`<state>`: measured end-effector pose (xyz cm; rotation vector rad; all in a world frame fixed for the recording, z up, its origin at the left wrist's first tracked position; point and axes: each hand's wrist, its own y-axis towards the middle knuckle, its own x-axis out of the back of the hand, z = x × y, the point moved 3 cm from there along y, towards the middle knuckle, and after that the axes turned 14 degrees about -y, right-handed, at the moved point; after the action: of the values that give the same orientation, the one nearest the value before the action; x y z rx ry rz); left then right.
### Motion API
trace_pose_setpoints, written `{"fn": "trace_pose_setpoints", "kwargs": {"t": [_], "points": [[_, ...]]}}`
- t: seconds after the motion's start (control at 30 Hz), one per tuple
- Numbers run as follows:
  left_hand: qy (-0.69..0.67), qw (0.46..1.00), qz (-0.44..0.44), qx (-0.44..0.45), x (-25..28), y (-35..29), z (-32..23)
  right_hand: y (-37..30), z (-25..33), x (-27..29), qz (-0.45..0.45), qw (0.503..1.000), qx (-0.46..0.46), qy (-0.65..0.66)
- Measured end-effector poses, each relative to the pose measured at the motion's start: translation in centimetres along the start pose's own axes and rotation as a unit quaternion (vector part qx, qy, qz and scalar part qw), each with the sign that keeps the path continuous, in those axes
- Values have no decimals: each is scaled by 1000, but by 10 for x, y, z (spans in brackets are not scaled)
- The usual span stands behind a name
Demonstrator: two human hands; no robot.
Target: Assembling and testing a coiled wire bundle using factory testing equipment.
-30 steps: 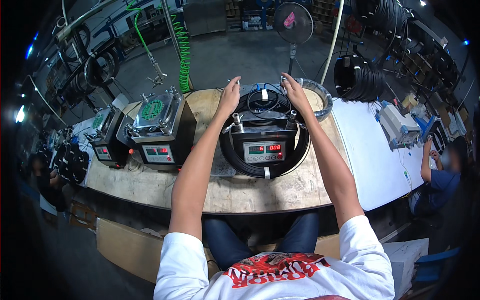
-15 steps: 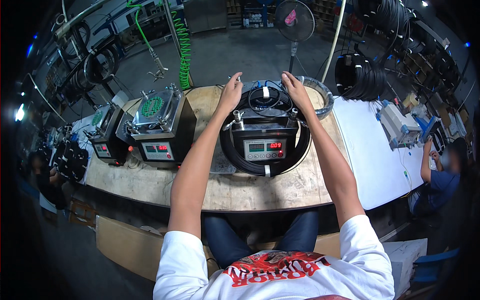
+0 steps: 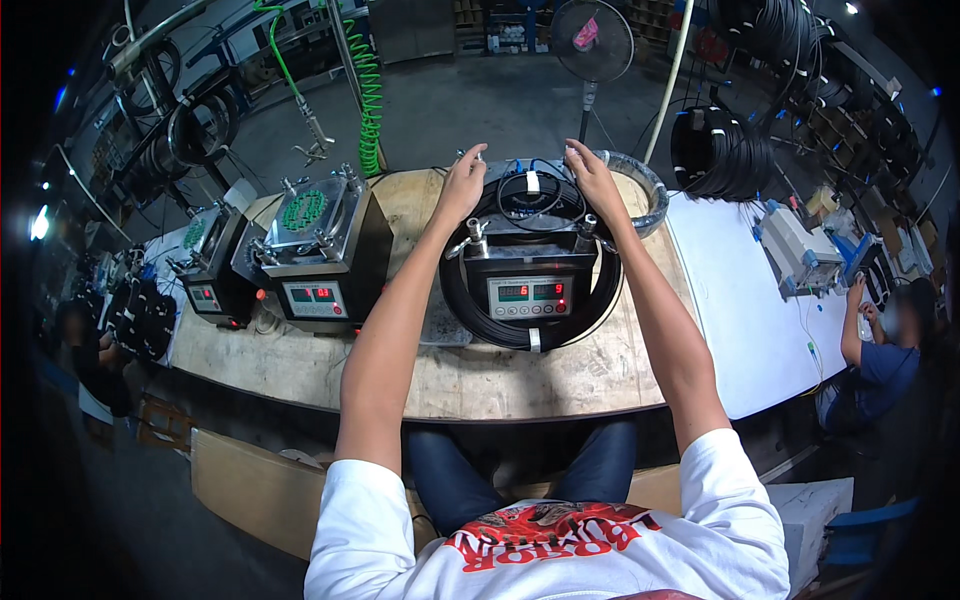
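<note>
A black bench machine (image 3: 530, 268) with a lit red digital panel (image 3: 530, 297) stands in front of me. A coil of black cable (image 3: 608, 290) hangs around it, and a smaller loop with a white tag (image 3: 532, 182) lies on top. My left hand (image 3: 463, 184) is closed at the far left corner, its fingertips around a small metal clamp lever (image 3: 481, 154). At the far right corner, my right hand (image 3: 593, 180) is closed, fingers curled; what it grips is mostly hidden. Two near metal clamp posts, left (image 3: 477, 230) and right (image 3: 586, 232), are untouched.
Two similar machines (image 3: 320, 255) (image 3: 212, 265) with green-ringed tops stand left on the wooden bench (image 3: 520, 385). A grey hose (image 3: 655, 205) curves behind right. A white table (image 3: 735, 330) with a grey device (image 3: 800, 250) adjoins; a person (image 3: 885, 350) sits there. A fan (image 3: 590, 45) stands beyond.
The digits on the front machine's panel and the left machine's panel have changed. My hands stay at the far corners with almost no movement.
</note>
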<state>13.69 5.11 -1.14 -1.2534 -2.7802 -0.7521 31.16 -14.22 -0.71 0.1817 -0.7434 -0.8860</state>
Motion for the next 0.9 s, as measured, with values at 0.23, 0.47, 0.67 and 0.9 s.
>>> {"fn": "trace_pose_setpoints", "kwargs": {"t": [0.23, 0.47, 0.67, 0.9], "points": [[-13, 1000, 1, 14, -3, 0, -2, -1, 1, 1, -8, 999, -33, 8], [21, 1000, -4, -10, -1, 3, 7, -1, 0, 1, 4, 1000, -15, -3], [13, 1000, 8, -4, -1, 7, 13, 2, -4, 1, 5, 1000, -4, -7], [-9, 1000, 5, -1, 0, 5, 14, 0, -3, 0, -8, 999, -33, -9]]}}
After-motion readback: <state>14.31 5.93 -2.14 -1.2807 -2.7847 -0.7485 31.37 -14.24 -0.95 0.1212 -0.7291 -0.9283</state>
